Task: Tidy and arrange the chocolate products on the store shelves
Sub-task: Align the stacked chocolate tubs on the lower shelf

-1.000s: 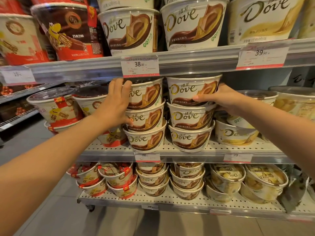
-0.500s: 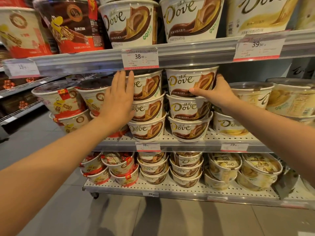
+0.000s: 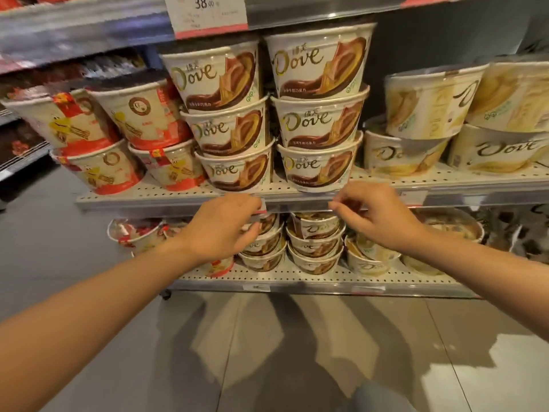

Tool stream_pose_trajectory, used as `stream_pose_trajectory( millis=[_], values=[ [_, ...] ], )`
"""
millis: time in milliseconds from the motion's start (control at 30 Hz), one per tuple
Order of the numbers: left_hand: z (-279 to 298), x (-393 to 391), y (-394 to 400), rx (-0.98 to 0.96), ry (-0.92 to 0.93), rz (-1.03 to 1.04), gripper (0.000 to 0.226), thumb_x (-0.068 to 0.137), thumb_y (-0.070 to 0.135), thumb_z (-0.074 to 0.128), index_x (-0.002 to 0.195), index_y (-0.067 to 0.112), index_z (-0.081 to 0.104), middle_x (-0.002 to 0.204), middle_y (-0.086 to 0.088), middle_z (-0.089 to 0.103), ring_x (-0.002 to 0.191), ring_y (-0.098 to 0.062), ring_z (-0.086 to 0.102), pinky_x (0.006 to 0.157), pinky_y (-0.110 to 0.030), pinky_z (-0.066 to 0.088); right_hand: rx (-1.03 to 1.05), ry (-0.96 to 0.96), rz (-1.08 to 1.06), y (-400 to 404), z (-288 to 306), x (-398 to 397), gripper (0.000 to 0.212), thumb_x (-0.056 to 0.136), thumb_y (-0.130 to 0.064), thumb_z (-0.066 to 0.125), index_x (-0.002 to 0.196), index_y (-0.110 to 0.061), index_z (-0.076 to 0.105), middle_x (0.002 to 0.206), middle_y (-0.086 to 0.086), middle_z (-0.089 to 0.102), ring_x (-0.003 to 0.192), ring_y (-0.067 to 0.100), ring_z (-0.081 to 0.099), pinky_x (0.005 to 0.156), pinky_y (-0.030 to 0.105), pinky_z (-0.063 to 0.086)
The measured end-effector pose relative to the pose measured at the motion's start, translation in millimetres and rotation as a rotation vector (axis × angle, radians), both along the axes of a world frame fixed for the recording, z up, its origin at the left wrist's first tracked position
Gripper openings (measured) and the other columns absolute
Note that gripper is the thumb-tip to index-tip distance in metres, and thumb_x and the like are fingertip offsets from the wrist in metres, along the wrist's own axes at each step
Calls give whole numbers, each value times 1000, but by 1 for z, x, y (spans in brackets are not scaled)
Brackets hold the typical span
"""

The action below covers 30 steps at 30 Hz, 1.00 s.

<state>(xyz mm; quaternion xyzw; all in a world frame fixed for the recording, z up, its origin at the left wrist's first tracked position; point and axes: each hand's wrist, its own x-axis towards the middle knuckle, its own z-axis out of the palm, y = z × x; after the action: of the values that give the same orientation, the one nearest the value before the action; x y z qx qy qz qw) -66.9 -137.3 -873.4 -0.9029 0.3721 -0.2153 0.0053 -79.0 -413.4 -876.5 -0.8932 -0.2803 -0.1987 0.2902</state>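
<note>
two bare hands are held out in front of a store shelf unit, seen from a head-worn camera looking forward and down. the left hand (image 3: 221, 226) is placed at the front edge of the middle shelf (image 3: 142, 197), its fingers curled inward around a small price tag (image 3: 261, 208) with a red strip; whether the tag is actually pinched cannot be told through the blur. the right hand (image 3: 377, 217) is raised at the same edge, just to the right, fingers bent and drawn together against the clear label strip (image 3: 297, 205); whether anything is gripped cannot be told.

directly above the hands, two stacks of brown-and-cream dove chocolate tubs are set side by side on the middle shelf, three tubs high each. the left stack (image 3: 228, 126) leans slightly to the right, and the right stack (image 3: 319, 114) is seen upright, close beside it. left of them, red-and-cream wafer tubs (image 3: 118, 141) are stacked two high. to the right, yellow dove tubs (image 3: 439, 120) are stacked two high, well apart from the hands.

on the lower shelf (image 3: 297, 278), smaller dove tubs (image 3: 315, 245) are stacked behind the hands. a price label reading 38.00 (image 3: 206, 14) is fixed to the shelf edge above. grey floor tiles (image 3: 297, 352) are seen below.
</note>
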Motion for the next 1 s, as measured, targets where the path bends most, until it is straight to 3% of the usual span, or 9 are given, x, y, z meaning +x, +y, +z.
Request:
stream_pose_trajectory(
  millis=[67, 133, 200, 267, 400, 500, 667, 767, 1000],
  values=[
    [-26, 6, 1, 99, 110, 34, 21, 83, 31, 45, 80, 13, 53, 72, -3, 61, 65, -25, 60, 51, -26, 35, -201, 74, 29, -4, -23, 3, 36, 90, -36, 44, 83, -12, 70, 76, -3, 65, 67, 12, 58, 59, 26, 45],
    [-51, 17, 8, 197, 246, 177, 20, 87, 28, 48, 92, 11, 57, 88, -7, 65, 82, -28, 61, 59, -31, 43, -403, 92, 2, -10, -49, 11, 37, 90, -36, 40, 98, -13, 69, 96, 2, 69, 85, 19, 64, 70, 32, 51],
    [-70, 27, 21, 163, 344, 328, 29, 88, 22, 48, 112, 9, 56, 114, -11, 62, 104, -28, 57, 81, -38, 49, -495, 57, -89, -17, -75, 20, 36, 87, -23, 54, 120, -10, 62, 123, 10, 62, 108, 27, 61, 89, 36, 51],
    [-86, 34, 34, 54, 311, 361, 45, 86, 12, 52, 129, 0, 48, 130, -21, 52, 120, -35, 49, 100, -42, 43, -514, 48, -160, -22, -98, 30, 51, 78, -9, 68, 127, -2, 55, 130, 19, 55, 113, 35, 58, 96, 42, 46],
    [-106, 56, 42, 99, 138, 293, 57, 75, 6, 68, 127, -8, 48, 123, -28, 56, 110, -42, 57, 94, -51, 45, -510, 0, -208, -16, -115, 56, 62, 76, -1, 66, 134, -2, 46, 134, 19, 52, 120, 37, 52, 101, 46, 43],
    [-112, 73, 35, 108, 150, 381, 51, 85, 16, 59, 131, 2, 44, 124, -21, 55, 110, -38, 53, 94, -46, 44, -515, 8, -285, -9, -118, 73, 55, 81, -3, 61, 134, -12, 47, 129, 14, 57, 114, 35, 56, 94, 45, 47],
    [-115, 92, 30, -130, 225, 516, 25, 94, 21, 47, 96, 3, 66, 93, -20, 68, 89, -38, 59, 76, -43, 47, -380, -3, -336, 0, -122, 86, 23, 80, -6, 65, 102, -8, 70, 92, 19, 71, 83, 38, 66, 73, 41, 52],
    [-122, 93, 31, -225, 190, 481, 23, 92, 17, 51, 92, 3, 70, 90, -20, 68, 91, -39, 57, 77, -42, 47, -294, -36, -356, 14, -129, 83, 24, 82, -16, 67, 105, -9, 71, 101, 17, 70, 96, 37, 63, 86, 42, 46],
    [-125, 94, 32, -273, 215, 463, 24, 93, 17, 51, 102, 5, 70, 99, -20, 67, 102, -40, 51, 87, -44, 44, -200, 116, -456, 43, -125, 85, 29, 93, -36, 51, 111, -20, 67, 106, 7, 64, 105, 26, 53, 82, 36, 31]
  ],
)
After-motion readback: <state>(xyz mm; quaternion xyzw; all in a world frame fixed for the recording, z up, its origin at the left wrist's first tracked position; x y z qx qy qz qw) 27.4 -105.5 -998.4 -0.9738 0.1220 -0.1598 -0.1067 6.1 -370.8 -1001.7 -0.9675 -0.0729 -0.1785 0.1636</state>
